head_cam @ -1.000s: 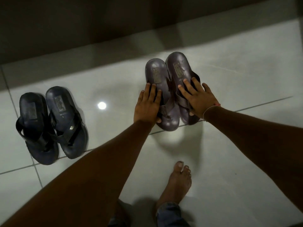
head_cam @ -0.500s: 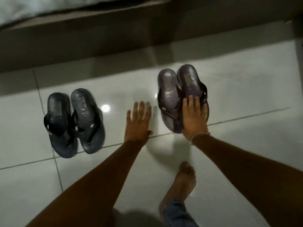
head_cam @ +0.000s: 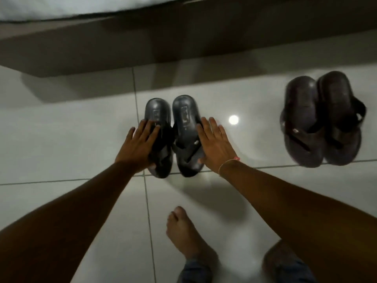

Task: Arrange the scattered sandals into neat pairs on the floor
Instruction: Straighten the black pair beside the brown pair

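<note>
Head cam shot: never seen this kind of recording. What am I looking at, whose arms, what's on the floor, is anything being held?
There is no machine here. A person wears one wide-angle camera on the head, looking forward and down, so the two arms reaching in from the bottom are the wearer's own. A bare foot stands on the pale tiled floor.

Two pairs of dark sandals lie on the floor, each pair side by side. The left hand lies flat against the outer side of the black pair, and the right hand, with a thin bracelet at the wrist, lies flat against the other side. Neither hand closes a grip: the fingers are spread and nothing is lifted. It looks like the pair is being pressed together.

The brown pair sits apart to the right, untouched. Across the top runs a dark ledge with something white above, too blurred to name.
</note>
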